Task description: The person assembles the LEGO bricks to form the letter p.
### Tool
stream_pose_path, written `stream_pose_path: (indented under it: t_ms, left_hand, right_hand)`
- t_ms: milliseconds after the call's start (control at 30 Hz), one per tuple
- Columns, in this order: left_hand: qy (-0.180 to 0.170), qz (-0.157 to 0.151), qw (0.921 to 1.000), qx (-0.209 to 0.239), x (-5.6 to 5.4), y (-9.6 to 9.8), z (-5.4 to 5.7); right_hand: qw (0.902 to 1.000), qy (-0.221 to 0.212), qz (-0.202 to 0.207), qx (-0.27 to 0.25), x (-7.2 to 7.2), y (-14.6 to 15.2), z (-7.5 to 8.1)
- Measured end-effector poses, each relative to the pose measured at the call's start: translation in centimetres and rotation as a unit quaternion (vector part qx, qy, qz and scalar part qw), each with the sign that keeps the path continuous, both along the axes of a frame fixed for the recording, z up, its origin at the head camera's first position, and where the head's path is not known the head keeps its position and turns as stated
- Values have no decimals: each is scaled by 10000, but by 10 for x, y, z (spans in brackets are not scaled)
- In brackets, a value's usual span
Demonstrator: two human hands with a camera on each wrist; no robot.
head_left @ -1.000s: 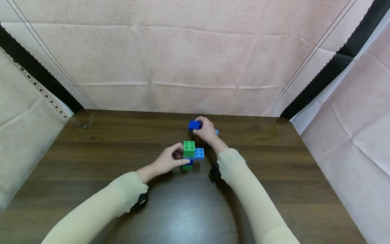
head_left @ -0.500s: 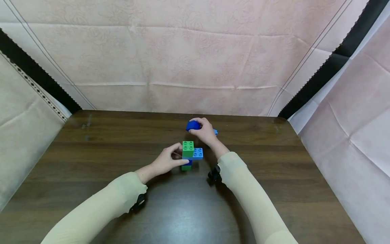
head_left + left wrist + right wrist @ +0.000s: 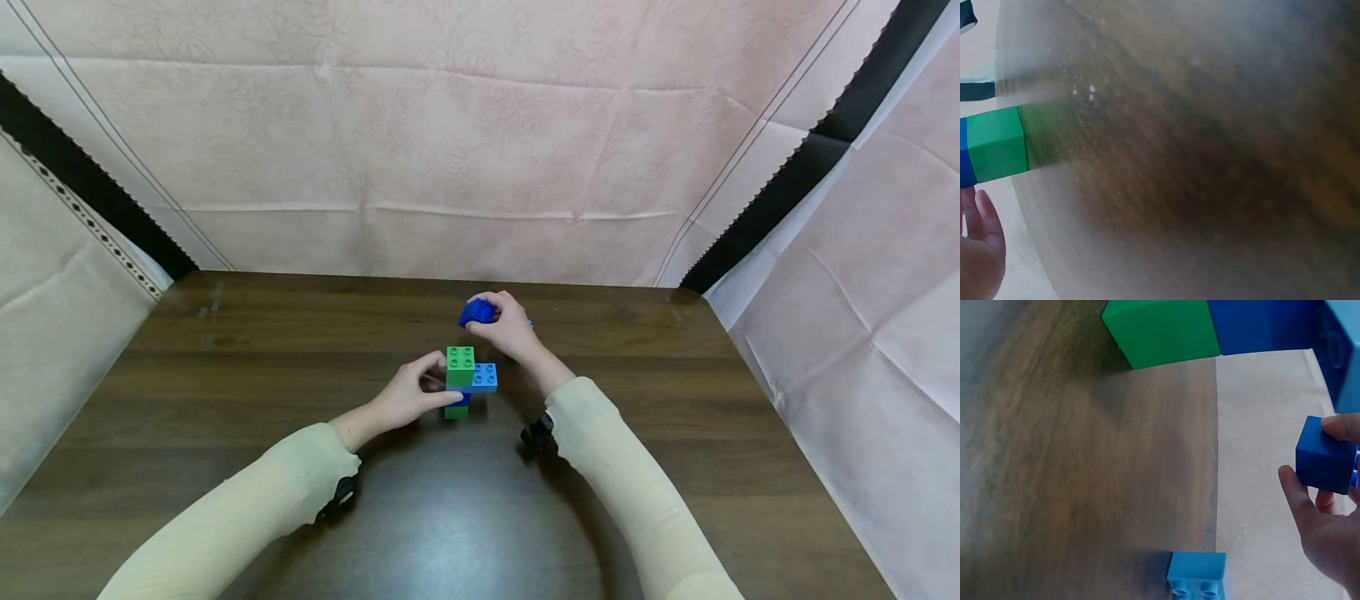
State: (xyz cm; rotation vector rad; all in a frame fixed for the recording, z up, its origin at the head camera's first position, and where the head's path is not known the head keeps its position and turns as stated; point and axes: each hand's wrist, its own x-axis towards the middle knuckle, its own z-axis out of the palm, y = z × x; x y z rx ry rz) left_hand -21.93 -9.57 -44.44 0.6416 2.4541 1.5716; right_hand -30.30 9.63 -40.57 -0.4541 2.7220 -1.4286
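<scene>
A stack of toy building bricks stands on the table: a green brick lowest, a dark blue brick over it, a light blue brick jutting right, and a green brick with studs on top. My left hand holds the stack from the left, thumb along its near side at the dark blue brick, other fingers partly hidden behind. Beyond the stack, my right hand pinches a loose dark blue brick between thumb and fingers, tilted, its studs toward the palm in the right wrist view.
Another light blue brick lies on the table, mostly hidden behind the right hand in the head view. The brown wooden table ends at a far edge, where a pale patterned cloth hangs behind.
The dark blue brick in my right hand has turned and tilted between the fingers, its studs no longer facing as before. The left hand keeps its hold on the stack.
</scene>
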Motion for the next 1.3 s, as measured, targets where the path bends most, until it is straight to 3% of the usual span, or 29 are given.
stream_pose_path:
  t_ms: [433, 867, 1300]
  left_hand:
    - [46, 17, 9999, -142, 2, 0, 0]
    - [33, 48, 9995, -297, 4, 0, 0]
    - [296, 125, 9987, -402, 4, 3, 7]
  right_hand:
    - [9987, -195, -265, -393, 13, 13, 5]
    - [9974, -191, 99, -685, 36, 36, 17]
    - [9972, -123, 520, -529, 55, 49, 27]
